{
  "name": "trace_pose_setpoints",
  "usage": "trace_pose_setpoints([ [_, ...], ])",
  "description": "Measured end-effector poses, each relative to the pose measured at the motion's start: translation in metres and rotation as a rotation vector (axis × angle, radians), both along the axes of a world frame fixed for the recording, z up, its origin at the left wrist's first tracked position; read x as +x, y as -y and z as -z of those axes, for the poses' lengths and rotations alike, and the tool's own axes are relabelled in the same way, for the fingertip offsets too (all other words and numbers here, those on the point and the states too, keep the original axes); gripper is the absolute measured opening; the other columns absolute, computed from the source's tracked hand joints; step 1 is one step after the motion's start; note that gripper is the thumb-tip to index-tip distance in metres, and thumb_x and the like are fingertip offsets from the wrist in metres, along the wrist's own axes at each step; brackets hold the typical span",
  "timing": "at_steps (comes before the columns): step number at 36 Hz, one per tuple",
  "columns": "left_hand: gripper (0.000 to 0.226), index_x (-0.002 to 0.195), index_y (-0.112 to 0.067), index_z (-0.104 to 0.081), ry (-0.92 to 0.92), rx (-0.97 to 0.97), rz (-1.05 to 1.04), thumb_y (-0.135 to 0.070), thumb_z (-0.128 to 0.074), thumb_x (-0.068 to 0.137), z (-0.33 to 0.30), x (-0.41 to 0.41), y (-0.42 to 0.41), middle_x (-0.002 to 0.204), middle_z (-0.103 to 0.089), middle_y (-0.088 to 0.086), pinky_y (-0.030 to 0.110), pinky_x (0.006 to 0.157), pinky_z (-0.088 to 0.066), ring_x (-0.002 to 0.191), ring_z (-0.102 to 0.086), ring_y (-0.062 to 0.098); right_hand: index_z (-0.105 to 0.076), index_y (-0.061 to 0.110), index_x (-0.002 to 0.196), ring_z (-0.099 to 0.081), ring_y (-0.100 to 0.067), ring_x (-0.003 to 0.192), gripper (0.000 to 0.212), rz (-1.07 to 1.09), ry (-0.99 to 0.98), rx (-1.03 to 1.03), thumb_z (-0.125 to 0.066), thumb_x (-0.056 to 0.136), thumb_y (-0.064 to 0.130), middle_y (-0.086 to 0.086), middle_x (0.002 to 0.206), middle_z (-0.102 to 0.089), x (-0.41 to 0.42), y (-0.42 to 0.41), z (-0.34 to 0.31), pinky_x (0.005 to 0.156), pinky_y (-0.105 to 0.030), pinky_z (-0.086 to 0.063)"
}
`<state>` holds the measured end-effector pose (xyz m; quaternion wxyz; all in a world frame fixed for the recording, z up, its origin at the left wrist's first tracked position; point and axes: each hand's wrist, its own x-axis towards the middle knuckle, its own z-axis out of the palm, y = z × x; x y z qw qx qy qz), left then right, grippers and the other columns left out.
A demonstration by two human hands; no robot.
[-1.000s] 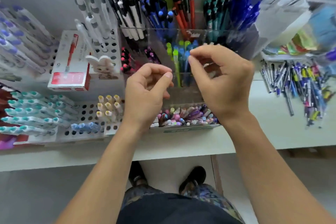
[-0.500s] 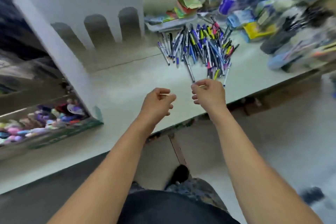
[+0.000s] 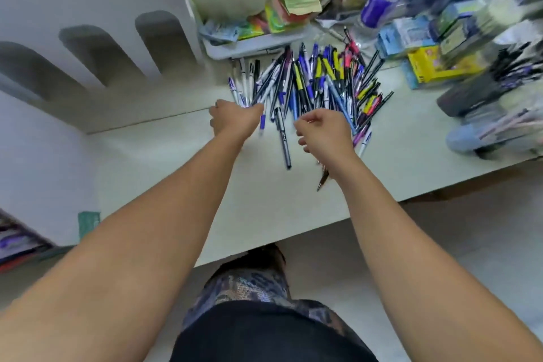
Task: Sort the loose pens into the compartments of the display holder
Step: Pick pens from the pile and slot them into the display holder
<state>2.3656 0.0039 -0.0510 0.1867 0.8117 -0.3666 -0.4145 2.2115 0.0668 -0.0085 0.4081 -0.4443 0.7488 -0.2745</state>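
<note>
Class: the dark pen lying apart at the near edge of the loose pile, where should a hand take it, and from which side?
Pinch the dark pen mid-barrel from above. It lies flat on the counter, its near half free of the pile.

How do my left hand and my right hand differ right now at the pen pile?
The left hand reaches into the near left edge of the pen pile, fingers among white and blue pens; whether it grips one is hidden. The right hand sits at the pile's near right edge with fingers curled, and a pen tip pokes out below its wrist. Both are over the white counter.
</note>
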Motion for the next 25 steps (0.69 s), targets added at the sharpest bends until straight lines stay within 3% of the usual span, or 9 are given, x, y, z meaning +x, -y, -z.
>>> trace_pose_setpoints([
  [7, 0.102, 0.138, -0.003, -0.036, 0.231, 0.009, 0.082, -0.056, -0.086, 0.066, 0.025, -0.035, 0.037, 0.143, -0.041, 0.015, 0.041, 0.105, -0.045, 0.13, -0.043, 0.034, -0.073, 0.025, 0.086, -0.072, -0.018, 0.078, 0.006, -0.055, -0.044, 0.027, -0.068, 0.088, 0.028, 0.004, 0.08, -0.073, -0.025, 0.028, 0.021, 0.078, -0.049, -0.061],
  [15, 0.083, 0.135, -0.001, -0.037, 0.259, 0.027, 0.169, -0.047, -0.079, 0.081, 0.023, -0.059, 0.034, 0.137, -0.045, 0.016, 0.036, 0.089, -0.047, 0.12, -0.055, 0.033, -0.073, 0.016, 0.088, -0.071, -0.019, 0.074, 0.008, -0.134, -0.03, 0.039, -0.067, 0.092, 0.021, 0.0, 0.075, -0.071, -0.027, 0.052, 0.031, 0.072, -0.041, -0.061],
  [19, 0.081, 0.133, 0.0, -0.04, 0.275, 0.045, 0.17, -0.045, -0.081, 0.079, 0.024, -0.064, 0.026, 0.133, -0.048, 0.016, 0.035, 0.086, -0.047, 0.115, -0.059, 0.033, -0.069, 0.015, 0.077, -0.06, -0.011, 0.062, 0.015, -0.269, -0.158, 0.044, -0.067, 0.091, 0.02, 0.0, 0.071, -0.067, -0.027, 0.063, 0.039, 0.058, -0.024, -0.046],
  [22, 0.078, 0.136, 0.001, -0.038, 0.256, 0.01, 0.083, -0.051, -0.07, 0.087, 0.025, -0.076, 0.017, 0.135, -0.047, 0.017, 0.035, 0.083, -0.043, 0.116, -0.057, 0.035, -0.06, 0.013, 0.063, -0.051, -0.013, 0.053, 0.026, -0.284, -0.19, 0.067, -0.064, 0.089, 0.017, -0.001, 0.061, -0.06, -0.033, 0.069, 0.044, 0.053, -0.025, -0.039],
  [25, 0.09, 0.137, -0.001, -0.036, 0.268, 0.023, 0.022, -0.065, -0.068, 0.082, 0.025, -0.094, 0.011, 0.136, -0.044, 0.016, 0.037, 0.085, -0.045, 0.119, -0.053, 0.036, -0.064, 0.011, 0.066, -0.054, -0.013, 0.055, 0.027, -0.275, -0.185, 0.06, -0.062, 0.091, 0.018, -0.002, 0.064, -0.064, -0.048, 0.078, 0.04, 0.054, -0.027, -0.044],
])
